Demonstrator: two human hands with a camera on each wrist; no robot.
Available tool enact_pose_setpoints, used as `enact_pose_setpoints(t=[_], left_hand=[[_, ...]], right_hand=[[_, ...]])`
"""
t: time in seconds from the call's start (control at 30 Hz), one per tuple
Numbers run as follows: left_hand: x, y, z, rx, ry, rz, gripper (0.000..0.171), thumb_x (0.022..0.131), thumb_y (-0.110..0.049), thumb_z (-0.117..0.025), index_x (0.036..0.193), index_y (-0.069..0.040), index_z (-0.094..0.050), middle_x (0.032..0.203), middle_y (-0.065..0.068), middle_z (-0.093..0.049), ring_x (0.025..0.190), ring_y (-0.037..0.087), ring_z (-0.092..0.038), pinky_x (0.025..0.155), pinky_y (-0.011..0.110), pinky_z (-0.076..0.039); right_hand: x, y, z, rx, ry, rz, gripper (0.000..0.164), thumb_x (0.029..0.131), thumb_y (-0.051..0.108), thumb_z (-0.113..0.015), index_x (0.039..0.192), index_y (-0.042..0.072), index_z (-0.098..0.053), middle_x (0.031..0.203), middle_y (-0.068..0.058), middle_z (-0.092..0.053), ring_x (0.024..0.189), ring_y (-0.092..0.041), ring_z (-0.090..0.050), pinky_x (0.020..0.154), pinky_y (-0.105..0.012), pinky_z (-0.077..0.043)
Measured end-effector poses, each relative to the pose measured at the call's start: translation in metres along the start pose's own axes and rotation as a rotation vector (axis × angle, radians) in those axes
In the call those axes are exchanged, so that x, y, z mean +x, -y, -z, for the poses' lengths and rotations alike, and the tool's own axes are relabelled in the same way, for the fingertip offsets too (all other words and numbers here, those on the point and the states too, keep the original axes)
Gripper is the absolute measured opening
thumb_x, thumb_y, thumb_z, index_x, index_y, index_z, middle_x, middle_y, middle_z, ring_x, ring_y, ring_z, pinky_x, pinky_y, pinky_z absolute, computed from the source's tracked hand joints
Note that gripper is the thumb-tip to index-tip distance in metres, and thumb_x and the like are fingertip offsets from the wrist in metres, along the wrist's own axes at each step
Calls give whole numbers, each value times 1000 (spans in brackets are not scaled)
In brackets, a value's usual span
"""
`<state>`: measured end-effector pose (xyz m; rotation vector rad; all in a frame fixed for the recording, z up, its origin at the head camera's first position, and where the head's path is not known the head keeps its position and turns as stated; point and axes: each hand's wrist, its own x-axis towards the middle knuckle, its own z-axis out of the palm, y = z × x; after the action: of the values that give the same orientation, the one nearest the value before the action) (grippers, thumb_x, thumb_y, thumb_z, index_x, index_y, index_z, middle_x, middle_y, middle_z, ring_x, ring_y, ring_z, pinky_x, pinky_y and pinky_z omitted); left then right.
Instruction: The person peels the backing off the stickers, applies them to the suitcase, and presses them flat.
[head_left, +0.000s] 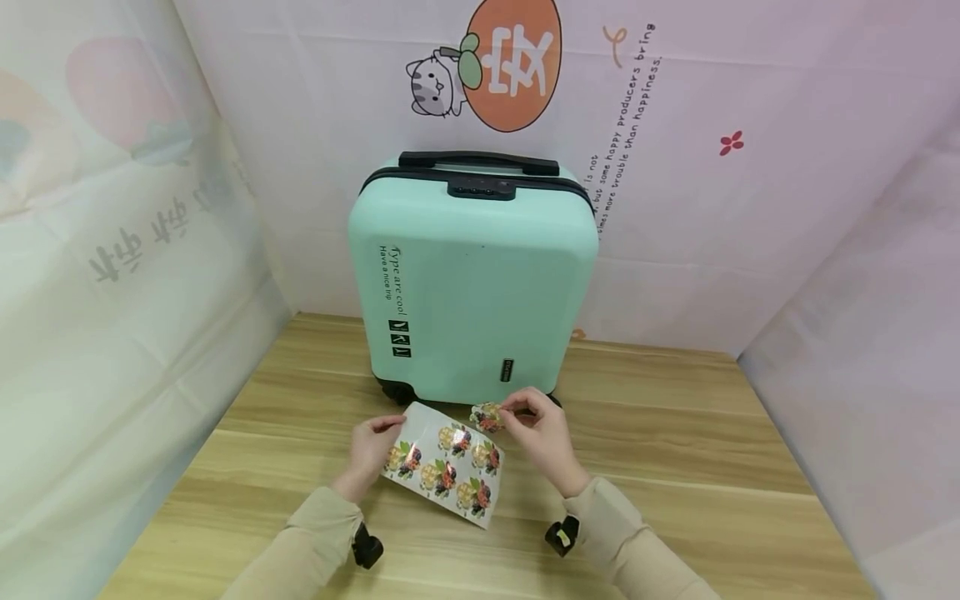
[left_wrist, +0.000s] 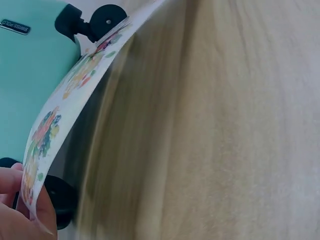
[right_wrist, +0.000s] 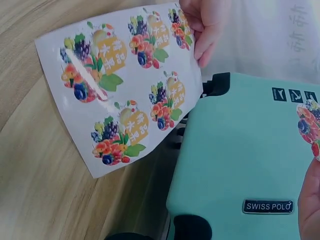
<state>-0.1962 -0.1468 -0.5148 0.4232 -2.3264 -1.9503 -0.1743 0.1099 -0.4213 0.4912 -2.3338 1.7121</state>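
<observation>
My left hand [head_left: 367, 450] pinches the upper left edge of a white sticker sheet [head_left: 420, 425] printed with several colourful fruit stickers. The sheet is lifted off the table and tilted, its far side bending in the left wrist view. Between thumb and fingers, my right hand [head_left: 546, 437] holds a single peeled fruit sticker [head_left: 486, 417] just above the sheet's upper right corner. Behind both hands a mint green suitcase [head_left: 480, 283] stands upright on its wheels. In the right wrist view the peeled sticker [right_wrist: 309, 125] shows only partly, at the right edge.
Under everything lies a wood-grain table [head_left: 660, 433]. A printed cloth backdrop [head_left: 675, 208] hangs behind the suitcase, with pale cloth [head_left: 135, 250] on the left side too. The suitcase has a black top handle [head_left: 480, 160] and a small nameplate [head_left: 507, 370] low on its front.
</observation>
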Motion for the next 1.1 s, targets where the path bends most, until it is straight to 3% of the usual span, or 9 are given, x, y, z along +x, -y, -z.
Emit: enact_pose_setpoints(t=[0.17,0.4,0.87,0.97,1.1], left_hand=[[1,8,-4,61,6,-12,19,87,-1,-59,102,5,-69,105,23,-66,66,7,-53,56,17,-45],[4,17,-7,93,67,-57,22,82,6,-62,103,11,-66,100,27,-67,86,25,-66,74,27,-56],[11,34,-6,142,116,-91,24,82,9,-60,106,14,-62,101,26,-66,94,35,-64,79,36,-56],[11,29,-2,151,130,-112,23,85,7,-59,107,14,-61,103,27,-65,96,36,-63,80,36,-55],[5,4,1,172,148,-194,21,86,4,-60,107,10,-63,104,24,-66,97,33,-64,83,36,-54]], right_hand=[[-2,1,-1,-16,12,-2,5,85,-3,-65,90,-1,-66,90,-13,-63,78,-10,-58,69,-24,-53],[-3,-7,-3,-24,16,41,6,85,-5,-65,88,1,-66,87,-12,-62,77,-8,-58,68,-23,-53],[-3,-10,-3,38,56,-13,5,86,2,-67,90,3,-67,91,-12,-61,80,-7,-59,72,-22,-54],[1,-8,-1,13,62,-6,7,85,2,-68,91,4,-67,91,-11,-62,80,-8,-60,72,-23,-54],[6,2,3,2,84,-33,12,83,-1,-68,95,-1,-67,93,-14,-63,81,-10,-62,74,-21,-54]])
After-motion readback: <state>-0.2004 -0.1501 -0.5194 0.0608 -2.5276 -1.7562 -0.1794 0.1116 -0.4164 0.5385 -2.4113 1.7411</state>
